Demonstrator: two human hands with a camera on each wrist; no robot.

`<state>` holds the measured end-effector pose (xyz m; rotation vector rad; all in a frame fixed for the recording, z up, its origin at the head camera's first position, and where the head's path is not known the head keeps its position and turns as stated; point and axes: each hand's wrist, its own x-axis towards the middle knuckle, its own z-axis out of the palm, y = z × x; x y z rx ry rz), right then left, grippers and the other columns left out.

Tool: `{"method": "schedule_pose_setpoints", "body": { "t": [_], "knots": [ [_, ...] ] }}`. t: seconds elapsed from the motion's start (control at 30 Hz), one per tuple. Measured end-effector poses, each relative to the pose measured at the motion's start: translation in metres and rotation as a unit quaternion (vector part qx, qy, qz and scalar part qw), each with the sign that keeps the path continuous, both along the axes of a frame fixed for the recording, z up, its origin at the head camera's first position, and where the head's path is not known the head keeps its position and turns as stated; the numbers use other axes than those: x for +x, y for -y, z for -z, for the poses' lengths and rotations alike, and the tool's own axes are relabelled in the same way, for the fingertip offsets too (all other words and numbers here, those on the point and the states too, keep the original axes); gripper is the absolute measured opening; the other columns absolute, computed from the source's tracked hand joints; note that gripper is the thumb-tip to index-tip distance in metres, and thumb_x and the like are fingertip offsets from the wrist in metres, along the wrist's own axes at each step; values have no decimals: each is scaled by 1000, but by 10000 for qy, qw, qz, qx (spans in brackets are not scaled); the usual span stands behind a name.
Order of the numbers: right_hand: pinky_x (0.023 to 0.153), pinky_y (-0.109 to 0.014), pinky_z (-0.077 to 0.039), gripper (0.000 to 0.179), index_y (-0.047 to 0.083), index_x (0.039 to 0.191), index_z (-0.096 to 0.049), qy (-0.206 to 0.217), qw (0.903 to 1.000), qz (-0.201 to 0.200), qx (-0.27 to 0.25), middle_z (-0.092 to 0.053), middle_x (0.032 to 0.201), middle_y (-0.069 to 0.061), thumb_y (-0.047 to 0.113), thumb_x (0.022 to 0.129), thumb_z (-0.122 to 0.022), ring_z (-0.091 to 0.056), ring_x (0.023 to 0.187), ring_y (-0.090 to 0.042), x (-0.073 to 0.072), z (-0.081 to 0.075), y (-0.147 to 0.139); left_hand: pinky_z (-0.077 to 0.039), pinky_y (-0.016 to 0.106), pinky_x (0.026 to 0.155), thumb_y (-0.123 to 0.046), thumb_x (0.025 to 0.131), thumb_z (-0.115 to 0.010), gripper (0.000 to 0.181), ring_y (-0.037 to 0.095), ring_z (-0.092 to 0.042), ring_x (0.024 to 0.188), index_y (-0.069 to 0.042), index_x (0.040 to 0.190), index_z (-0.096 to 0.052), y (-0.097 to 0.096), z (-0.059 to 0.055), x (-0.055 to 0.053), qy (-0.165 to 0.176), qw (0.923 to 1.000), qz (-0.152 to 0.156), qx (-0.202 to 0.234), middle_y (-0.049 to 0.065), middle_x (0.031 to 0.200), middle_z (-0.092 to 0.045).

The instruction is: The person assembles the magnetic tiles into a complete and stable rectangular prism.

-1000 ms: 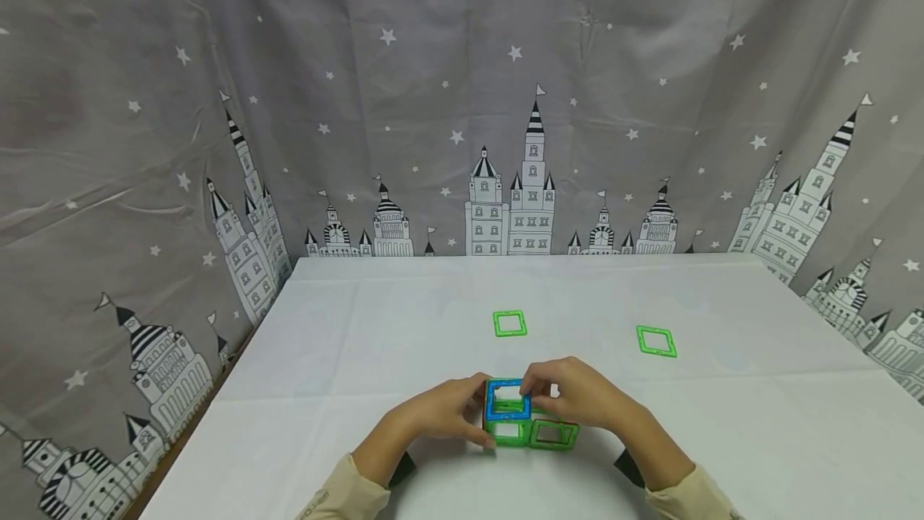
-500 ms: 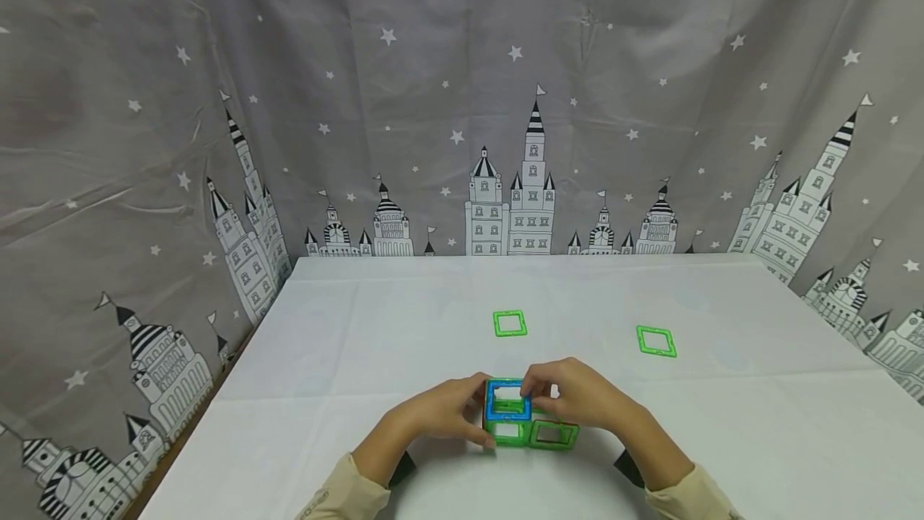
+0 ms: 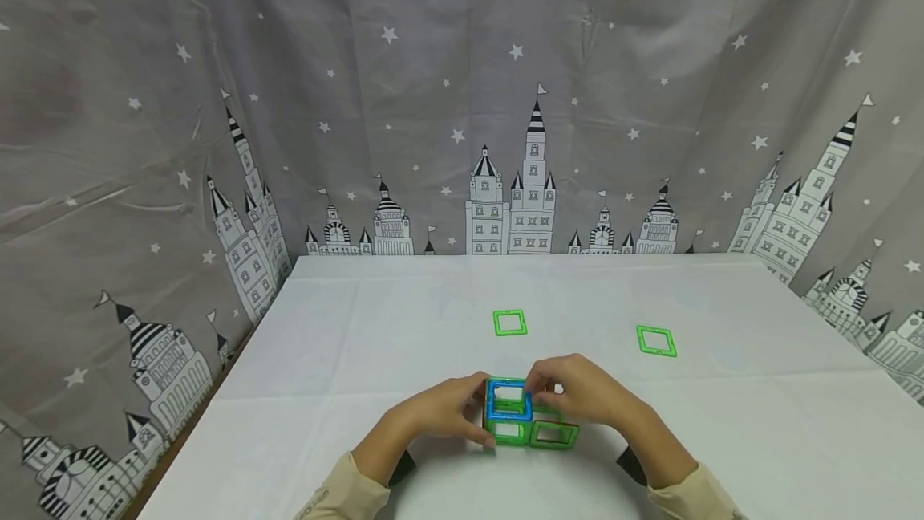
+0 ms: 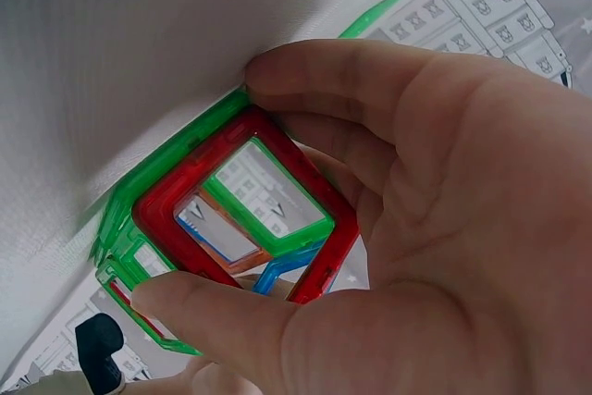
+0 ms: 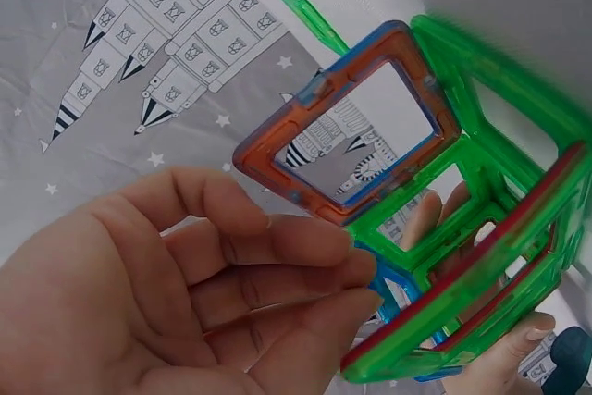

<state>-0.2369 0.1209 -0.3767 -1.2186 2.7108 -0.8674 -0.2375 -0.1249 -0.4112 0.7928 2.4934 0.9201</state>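
Observation:
A small box built of magnetic tiles, mostly green [image 3: 508,441], stands near the table's front. My left hand [image 3: 440,409] grips its left side, thumb at the front and fingers behind. A red tile [image 4: 190,168] forms that side in the left wrist view. On top lies a blue magnetic tile [image 3: 510,416]. My right hand [image 3: 581,390] pinches its right edge between thumb and fingertips, though the contact is partly hidden. A green tile [image 3: 553,446] leans at the box's front right. In the right wrist view an orange tile [image 5: 264,174] with a blue outer edge stands beside my fingers.
Two loose green tiles lie flat farther back on the white table [image 3: 375,327], one behind the box [image 3: 511,333] and the other to the right [image 3: 658,352]. A grey curtain [image 3: 433,62] printed with castles and stars hangs round the table.
My right hand has shifted very slightly to the right and up at the blue tile's edge. The left hand and the tile box stay in place.

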Motion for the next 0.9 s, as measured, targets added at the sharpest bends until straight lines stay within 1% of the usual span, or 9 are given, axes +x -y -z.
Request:
{"method": "schedule_pose_setpoints", "body": {
  "t": [0.13, 0.27, 0.37, 0.47, 0.53, 0.6, 0.73, 0.83, 0.9],
  "knots": [
    [75, -29, -53, 4, 15, 89, -68, -155, 9995, 254, -62, -68, 88, 7, 12, 87, -66, -58, 81, -4, -1, 0, -2, -46, 32, 94, -29, 73, -82, 64, 10, -55, 103, -11, 125, -49, 0, 0, 0, 0, 10000, -28, -26, -2, 114, -61],
    [80, -38, -52, 6, 14, 92, -69, -459, 9956, 804, -173, -67, 92, 6, 17, 88, -66, -61, 89, -15, -6, 1, -9, -46, 32, 94, -29, 73, -82, 63, 10, -55, 102, -11, 124, -49, 0, 2, -1, -39, 10000, -46, -67, -1, 114, -62],
    [82, -42, -52, 7, 12, 93, -68, -660, 9875, 1362, -434, -67, 95, 1, 16, 88, -65, -62, 94, -22, -15, 6, -23, -46, 33, 95, -29, 73, -82, 63, 10, -54, 102, -12, 124, -49, -1, 1, -1, -12, 9999, -58, -81, -2, 114, -61],
    [85, -46, -50, 10, 7, 96, -68, -775, 9743, 2006, -679, -67, 101, -7, 12, 89, -64, -62, 100, -29, -27, 17, -43, -44, 36, 99, -29, 73, -82, 65, 11, -54, 107, -12, 125, -48, -2, 1, -1, 18, 10000, -51, -82, -3, 115, -61],
    [89, -50, -48, 14, 3, 101, -66, -673, 9661, 2386, -725, -65, 107, -14, 10, 89, -62, -59, 106, -34, -33, 23, -59, -44, 36, 100, -30, 73, -82, 65, 11, -54, 107, -12, 125, -48, -2, 1, 0, 9, 9999, -42, -100, -3, 115, -61],
    [92, -53, -45, 20, 0, 106, -64, -533, 9608, 2636, -671, -62, 112, -21, 11, 90, -61, -56, 111, -40, -36, 26, -74, -45, 34, 98, -29, 73, -82, 64, 11, -54, 105, -11, 124, -48, -2, 1, 0, -15, 9999, -25, -110, -2, 114, -61],
    [95, -58, -40, 30, -5, 115, -59, -188, 9555, 2906, -468, -56, 120, -29, 13, 91, -59, -49, 115, -47, -39, 26, -98, -46, 30, 93, -31, 73, -82, 63, 9, -54, 101, -11, 123, -49, -2, 0, 0, -98, 9998, -36, -152, -2, 113, -62],
    [99, -61, -36, 40, -10, 123, -52, 198, 9519, 3058, -12, -49, 127, -35, 16, 92, -57, -42, 120, -52, -42, 27, -110, -45, 34, 97, -31, 72, -82, 65, 11, -55, 105, -11, 125, -49, -2, -1, 1, -90, 9998, -60, -153, -2, 114, -62],
    [101, -64, -32, 48, -12, 128, -46, 575, 9444, 3196, 516, -42, 133, -38, 18, 92, -56, -36, 124, -55, -43, 27, -115, -43, 37, 100, -31, 73, -82, 67, 12, -55, 109, -11, 126, -48, -2, -1, 1, -53, 9998, -74, -153, -2, 115, -61]
  ]
}}
